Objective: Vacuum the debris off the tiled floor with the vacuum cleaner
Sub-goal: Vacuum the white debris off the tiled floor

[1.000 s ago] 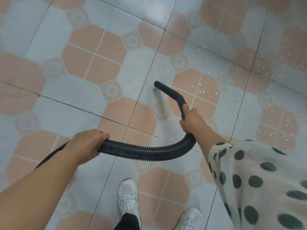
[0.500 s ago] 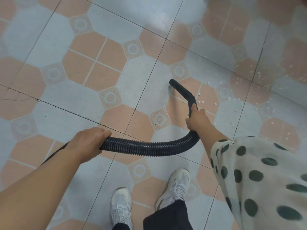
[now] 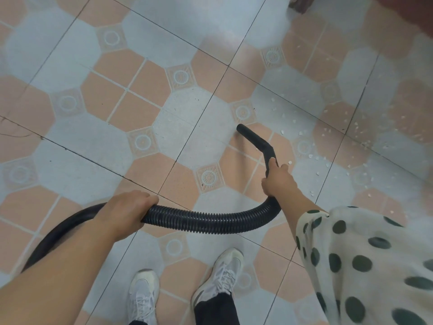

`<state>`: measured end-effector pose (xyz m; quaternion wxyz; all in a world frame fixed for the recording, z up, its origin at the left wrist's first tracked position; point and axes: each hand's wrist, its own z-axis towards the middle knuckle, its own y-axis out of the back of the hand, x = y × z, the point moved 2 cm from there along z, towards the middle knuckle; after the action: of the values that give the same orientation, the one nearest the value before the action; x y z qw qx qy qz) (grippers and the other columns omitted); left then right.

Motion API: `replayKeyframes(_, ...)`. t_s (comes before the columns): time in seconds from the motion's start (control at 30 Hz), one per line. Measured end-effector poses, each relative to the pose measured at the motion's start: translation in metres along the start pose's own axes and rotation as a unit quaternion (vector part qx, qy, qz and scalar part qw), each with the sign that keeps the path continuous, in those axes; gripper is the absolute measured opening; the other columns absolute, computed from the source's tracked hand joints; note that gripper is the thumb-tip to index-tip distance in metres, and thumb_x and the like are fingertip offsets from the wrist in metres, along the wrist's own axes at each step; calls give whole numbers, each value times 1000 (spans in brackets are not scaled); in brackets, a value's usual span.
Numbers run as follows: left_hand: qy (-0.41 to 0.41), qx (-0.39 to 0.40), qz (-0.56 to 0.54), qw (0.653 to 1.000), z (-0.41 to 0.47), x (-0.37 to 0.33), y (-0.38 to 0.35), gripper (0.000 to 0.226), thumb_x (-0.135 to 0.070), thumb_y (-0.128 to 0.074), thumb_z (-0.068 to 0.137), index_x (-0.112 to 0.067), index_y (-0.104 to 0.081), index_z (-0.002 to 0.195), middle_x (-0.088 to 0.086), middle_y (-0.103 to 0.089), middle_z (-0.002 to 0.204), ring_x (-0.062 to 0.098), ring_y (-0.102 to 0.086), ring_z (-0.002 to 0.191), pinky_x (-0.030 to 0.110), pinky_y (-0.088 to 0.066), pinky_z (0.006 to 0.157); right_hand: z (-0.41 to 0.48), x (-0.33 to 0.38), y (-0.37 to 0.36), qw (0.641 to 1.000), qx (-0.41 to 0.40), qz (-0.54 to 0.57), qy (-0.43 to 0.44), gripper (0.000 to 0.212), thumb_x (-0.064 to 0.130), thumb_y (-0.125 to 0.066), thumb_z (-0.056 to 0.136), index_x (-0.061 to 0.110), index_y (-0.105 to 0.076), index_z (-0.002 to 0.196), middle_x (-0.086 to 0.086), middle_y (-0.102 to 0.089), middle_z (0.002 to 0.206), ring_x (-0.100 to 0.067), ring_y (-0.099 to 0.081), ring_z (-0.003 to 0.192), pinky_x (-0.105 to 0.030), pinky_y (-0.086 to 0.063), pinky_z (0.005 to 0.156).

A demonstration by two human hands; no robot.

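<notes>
The fingers (image 3: 146,200) of the left hand (image 3: 126,209) curl over the black ribbed hose (image 3: 210,220) and grip it, just beyond a pair of white shoes (image 3: 143,294) standing on the tiled floor (image 3: 70,148). Behind this hand the hose drops away to the lower left. Ahead of it, the hose runs rightward in a shallow sag and bends up toward the right hand (image 3: 280,181), which comes out of a white sleeve with dark green dots (image 3: 363,261). This hand is wrapped tight around the rigid black nozzle (image 3: 255,139) where it joins the hose, the thumb lying along the tube. The nozzle kinks and points up and to the left, its open mouth low over a peach tile; whether it touches the floor cannot be told. The debris (image 3: 316,158), small white flecks, lies to the right of the nozzle and right hand and thins out farther off toward the upper right, apart from the nozzle's mouth.
</notes>
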<state>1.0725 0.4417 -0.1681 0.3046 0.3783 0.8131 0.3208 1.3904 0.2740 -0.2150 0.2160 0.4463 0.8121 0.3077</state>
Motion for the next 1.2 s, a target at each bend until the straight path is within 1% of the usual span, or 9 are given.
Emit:
replayKeyframes(0.1,-2,-1,-8,1000,9,-9,6,21,-10,-55,79,-21,-51,96,-8,-49,86,16,-49,82,21,-20,48,3,-15,4,1000,8,5,-17,71,17,-50,97,19,-8,155,-18,-32,140,-40,-55,112,-42,-48,89)
replayKeyframes(0.27,-23,9,-2,1000,16,-21,5,22,-10,-57,78,-23,-51,95,-8,-54,89,17,-52,83,26,-28,53,-7,-37,-9,999,28,7,-25,70,20,-48,98,19,-7,155,-18,-33,138,-38,-56,106,-38,-44,77)
replayKeyframes(0.43,-49,26,22,998,11,-27,-3,20,-13,-57,79,-26,-49,93,-11,-49,85,13,-49,80,23,-25,52,-33,-53,-39,998,49,39,-10,70,24,-48,99,21,-7,155,-18,-35,135,-39,-56,107,-42,-49,86)
replayKeyframes(0.57,-80,25,32,996,9,-34,-7,20,-10,-58,77,-25,-52,89,-11,-49,79,13,-48,75,23,-27,51,-54,-76,-67,993,54,90,-58,71,22,-46,99,21,-3,156,-17,-31,139,-38,-56,109,-42,-50,90)
replayKeyframes(0.73,-103,34,61,992,21,-54,-4,21,-10,-58,77,-24,-51,91,-11,-48,78,14,-46,74,24,-26,50,-64,-111,-81,983,33,138,-118,72,18,-47,97,18,-5,155,-19,-31,137,-41,-56,108,-40,-46,84)
replayKeyframes(0.87,-120,27,65,990,35,-71,-8,18,-10,-57,78,-23,-50,90,-9,-50,78,15,-46,74,26,-29,51,-57,-128,-78,980,20,139,-138,73,17,-49,96,18,-6,155,-19,-32,137,-41,-55,112,-43,-46,90)
replayKeyframes(1.0,-118,25,66,991,41,-74,-11,21,-11,-58,77,-26,-46,85,-9,-50,76,15,-47,72,28,-35,52,-48,-128,-72,985,23,132,-111,72,19,-48,98,18,-4,156,-19,-31,139,-40,-54,114,-43,-46,91)
replayKeyframes(1.1,-106,26,75,991,43,-73,-12,24,-12,-58,76,-29,-42,81,-9,-50,74,14,-48,70,27,-36,52,-37,-124,-65,988,15,132,-78,73,20,-49,98,18,-5,156,-19,-32,138,-39,-54,112,-43,-47,91)
replayKeyframes(1.2,-104,18,81,991,46,-72,-9,25,-11,-62,73,-28,-45,80,-8,-50,71,15,-50,68,29,-39,50,-30,-122,-58,989,18,135,-63,77,18,-50,98,19,-1,157,-18,-29,141,-39,-52,116,-41,-46,90)
